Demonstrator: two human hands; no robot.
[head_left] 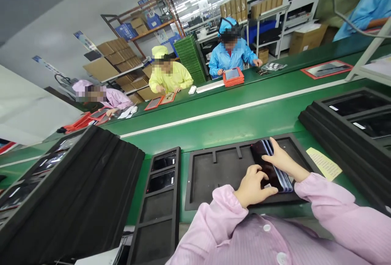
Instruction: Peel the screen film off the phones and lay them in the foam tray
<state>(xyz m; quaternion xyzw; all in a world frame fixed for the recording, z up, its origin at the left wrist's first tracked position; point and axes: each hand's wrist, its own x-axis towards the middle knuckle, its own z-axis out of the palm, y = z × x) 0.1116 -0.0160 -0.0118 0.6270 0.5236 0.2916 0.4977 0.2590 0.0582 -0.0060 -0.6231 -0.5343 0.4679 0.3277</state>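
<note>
A stack of phones (265,163), with glossy black faces and silvery-blue edges, sits tilted in the black foam tray (201,175) in front of me. My right hand (282,159) grips its right side, thumb across the top face and the other fingers partly hidden along the far edge. At the stack's near left corner, my left hand (254,185) has curled fingers on the top phone and its thumb along the near end. A small white label shows on the top phone beside my left fingers.
Left of the tray lies a narrow foam tray (175,216) with phones in two slots. High piles of foam trays stand at far left (100,183) and right (324,124). A yellow label sheet (324,164) lies on the green bench (232,120). Co-workers sit opposite.
</note>
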